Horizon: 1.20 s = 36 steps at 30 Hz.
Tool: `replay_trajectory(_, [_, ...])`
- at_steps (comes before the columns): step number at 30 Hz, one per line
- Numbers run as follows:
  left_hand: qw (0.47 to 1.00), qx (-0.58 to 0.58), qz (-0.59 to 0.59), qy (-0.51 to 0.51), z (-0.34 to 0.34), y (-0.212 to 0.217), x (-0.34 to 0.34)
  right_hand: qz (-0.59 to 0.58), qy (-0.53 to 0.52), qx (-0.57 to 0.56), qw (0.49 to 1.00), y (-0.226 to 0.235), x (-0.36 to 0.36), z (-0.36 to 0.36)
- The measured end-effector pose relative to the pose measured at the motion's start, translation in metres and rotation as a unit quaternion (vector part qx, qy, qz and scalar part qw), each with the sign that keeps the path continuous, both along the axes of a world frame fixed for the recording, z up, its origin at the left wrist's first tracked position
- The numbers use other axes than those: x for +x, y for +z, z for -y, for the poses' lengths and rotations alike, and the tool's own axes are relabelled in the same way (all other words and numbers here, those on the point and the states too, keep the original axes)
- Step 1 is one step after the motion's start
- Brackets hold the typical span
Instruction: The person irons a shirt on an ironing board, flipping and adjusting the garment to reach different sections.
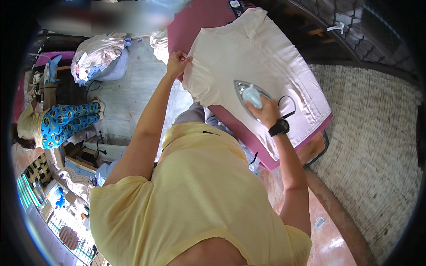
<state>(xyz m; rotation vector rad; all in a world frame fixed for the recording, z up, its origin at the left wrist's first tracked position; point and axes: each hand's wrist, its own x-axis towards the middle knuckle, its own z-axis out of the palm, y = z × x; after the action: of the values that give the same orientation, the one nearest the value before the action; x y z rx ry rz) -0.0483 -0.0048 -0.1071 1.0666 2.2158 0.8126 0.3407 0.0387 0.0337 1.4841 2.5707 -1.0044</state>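
Right fingers (254, 107) are gripping the iron (250, 95) on the shirt (226, 55), seemingly pressing. Left fingers (179, 54) are pinching it, probably needing tautness next.

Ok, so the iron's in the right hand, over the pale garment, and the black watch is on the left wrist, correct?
Not quite: the head view shows the black watch on the right wrist. The iron is in the right hand, over the pale garment, as you said.
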Motion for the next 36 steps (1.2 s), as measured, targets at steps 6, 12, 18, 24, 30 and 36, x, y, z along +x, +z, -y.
replay_trajectory(6, [0.990,0.100,0.099,0.023,0.009,-0.025,-0.009,-0.097,-0.012,0.078,0.992,-0.032,-0.107,0.003])
replay_trajectory(12, [0.932,0.132,0.316,0.117,0.005,-0.017,-0.019,-0.083,-0.050,0.006,0.995,-0.007,-0.221,-0.064])
replay_trajectory(18, [0.999,0.030,0.017,-0.009,-0.001,0.002,0.000,-0.070,-0.025,-0.010,0.997,-0.010,-0.152,-0.026])
replay_trajectory(24, [0.996,0.028,-0.054,-0.058,0.000,-0.026,-0.013,-0.064,-0.074,-0.007,0.995,-0.016,-0.028,0.068])
replay_trajectory(30, [0.998,0.033,-0.010,-0.048,-0.004,-0.027,-0.019,-0.097,-0.169,0.015,0.981,-0.035,-0.077,0.065])
replay_trajectory(36, [0.998,0.012,-0.028,-0.049,-0.006,-0.033,-0.024,-0.165,-0.200,0.004,0.966,-0.052,-0.069,0.082])
